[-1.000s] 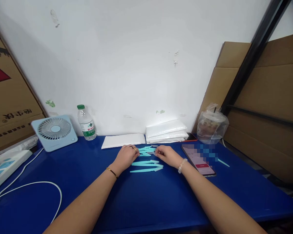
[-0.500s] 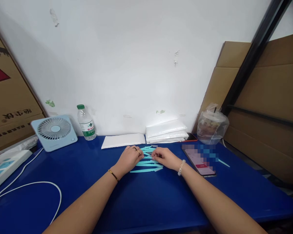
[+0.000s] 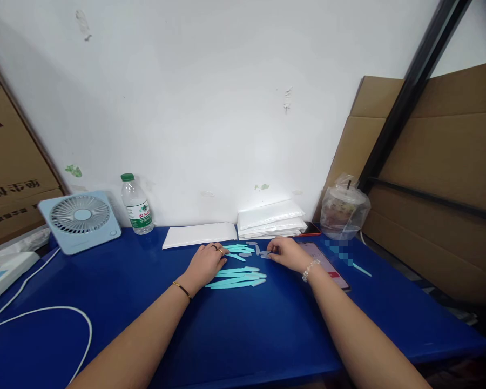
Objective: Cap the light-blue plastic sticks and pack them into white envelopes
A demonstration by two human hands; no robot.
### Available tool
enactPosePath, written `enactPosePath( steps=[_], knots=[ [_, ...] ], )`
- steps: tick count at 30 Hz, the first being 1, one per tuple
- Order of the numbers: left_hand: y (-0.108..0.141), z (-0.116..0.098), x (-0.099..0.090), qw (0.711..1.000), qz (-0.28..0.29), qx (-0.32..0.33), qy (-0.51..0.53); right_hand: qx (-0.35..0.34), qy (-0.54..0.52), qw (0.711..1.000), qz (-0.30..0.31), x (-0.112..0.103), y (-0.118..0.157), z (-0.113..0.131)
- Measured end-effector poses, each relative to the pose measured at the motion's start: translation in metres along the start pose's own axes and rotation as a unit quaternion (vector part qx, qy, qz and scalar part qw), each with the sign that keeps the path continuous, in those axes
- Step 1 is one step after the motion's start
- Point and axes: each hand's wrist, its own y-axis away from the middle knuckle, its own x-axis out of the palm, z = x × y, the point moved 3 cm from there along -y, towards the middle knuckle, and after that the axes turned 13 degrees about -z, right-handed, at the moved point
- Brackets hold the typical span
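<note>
Several slim turquoise eyebrow razors [image 3: 241,276] lie side by side in front of me, their capped ends pointing right. A second, looser group of turquoise razors [image 3: 241,248] lies farther back. At the left end of that group is my left hand [image 3: 206,265], with its fingers closed on the handle of an eyebrow razor [image 3: 235,256]; the fingertips partly cover it. Small clear blade caps [image 3: 251,243] are scattered to the right of the back group. My right hand [image 3: 287,254] pinches one clear blade cap [image 3: 264,256] there between thumb and fingers.
White padded envelopes [image 3: 271,219] are stacked against the wall, with another flat envelope [image 3: 198,234] beside them. A phone [image 3: 308,249] lies under my right wrist. Left stand a bottle [image 3: 137,208] and a fan [image 3: 81,219]; right, a bagged drink cup [image 3: 344,210] and another razor [image 3: 362,269].
My hands have moved apart, the right one toward the scattered caps. The front razors now lie closer together, and the view has shifted slightly.
</note>
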Motion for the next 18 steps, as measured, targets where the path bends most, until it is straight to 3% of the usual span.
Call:
enactPosePath(
  steps=[8,13,18],
  knots=[
    [-0.002,-0.002,-0.005,0.998,0.010,-0.041,0.038,-0.043,-0.018,0.999,0.016,0.019,0.002,0.021],
    [-0.001,-0.001,-0.004,0.995,0.009,-0.056,0.077,0.017,-0.169,0.985,0.028,0.021,0.003,0.026],
    [0.000,-0.003,-0.006,0.991,-0.017,-0.078,0.109,0.097,-0.309,0.946,-0.002,0.028,0.002,0.026]
  ],
)
